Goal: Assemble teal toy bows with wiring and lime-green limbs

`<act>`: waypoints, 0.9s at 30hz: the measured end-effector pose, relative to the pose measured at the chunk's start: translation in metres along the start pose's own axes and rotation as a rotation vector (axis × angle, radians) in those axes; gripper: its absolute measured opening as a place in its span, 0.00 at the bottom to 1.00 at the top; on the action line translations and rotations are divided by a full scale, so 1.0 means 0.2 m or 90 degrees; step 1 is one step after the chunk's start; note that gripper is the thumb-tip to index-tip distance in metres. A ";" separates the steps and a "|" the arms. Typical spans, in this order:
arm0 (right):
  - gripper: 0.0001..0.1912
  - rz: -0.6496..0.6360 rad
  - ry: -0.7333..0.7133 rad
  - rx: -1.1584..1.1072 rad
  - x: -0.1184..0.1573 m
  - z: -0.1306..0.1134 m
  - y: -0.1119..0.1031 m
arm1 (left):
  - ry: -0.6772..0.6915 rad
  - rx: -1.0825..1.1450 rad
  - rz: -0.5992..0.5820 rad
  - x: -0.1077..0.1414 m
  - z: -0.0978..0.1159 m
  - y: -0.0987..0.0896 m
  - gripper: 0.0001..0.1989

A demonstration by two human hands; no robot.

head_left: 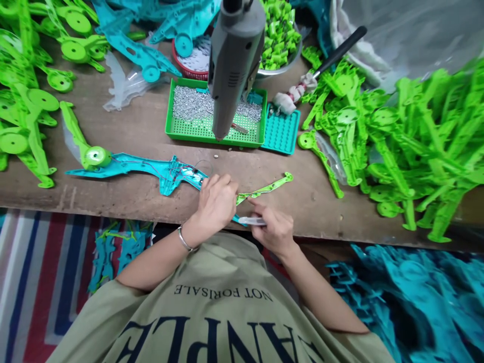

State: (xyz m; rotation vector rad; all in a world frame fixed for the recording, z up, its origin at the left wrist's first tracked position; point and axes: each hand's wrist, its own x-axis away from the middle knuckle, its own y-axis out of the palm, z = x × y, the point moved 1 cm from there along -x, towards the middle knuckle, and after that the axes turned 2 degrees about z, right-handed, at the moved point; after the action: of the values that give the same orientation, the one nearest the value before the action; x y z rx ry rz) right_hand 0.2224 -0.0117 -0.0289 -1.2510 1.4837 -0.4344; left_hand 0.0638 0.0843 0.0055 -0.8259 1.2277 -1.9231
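Observation:
A long blue plastic shell with thin wires inside lies near the table's front edge. My left hand is closed round its right end. A slim bright-green plastic arm sticks out to the right from under those fingers. My right hand grips a translucent whitish plastic piece, its index fingertip touching the green arm at a thin wire. At the shell's left end sits another green arm with a round hub. My left fingers hide where the parts meet.
A grey power screwdriver hangs above a green basket of small metal screws. A blue ridged tray stands beside it. Green parts pile up at right, more at left. Blue parts lie below right.

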 end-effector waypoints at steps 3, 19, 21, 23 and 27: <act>0.11 -0.011 0.000 0.026 0.00 0.00 0.01 | -0.003 0.001 -0.011 0.00 0.00 0.00 0.11; 0.23 -0.126 0.025 0.075 -0.02 -0.04 -0.01 | 0.157 0.154 0.356 0.18 -0.20 -0.04 0.11; 0.27 -0.143 0.037 0.074 -0.01 -0.04 0.00 | 0.215 0.079 0.345 0.23 -0.22 -0.03 0.12; 0.30 -0.165 0.049 0.074 -0.01 -0.04 0.00 | 0.265 0.015 0.318 0.26 -0.22 0.00 0.13; 0.33 -0.186 0.060 0.070 -0.01 -0.03 0.01 | 0.262 -0.037 0.245 0.29 -0.22 0.06 0.18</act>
State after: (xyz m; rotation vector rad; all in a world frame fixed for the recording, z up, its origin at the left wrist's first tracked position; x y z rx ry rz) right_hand 0.2155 -0.0108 -0.0267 -1.3797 1.3385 -0.7669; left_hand -0.0017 0.0551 -0.0126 -0.1932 1.5589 -1.7890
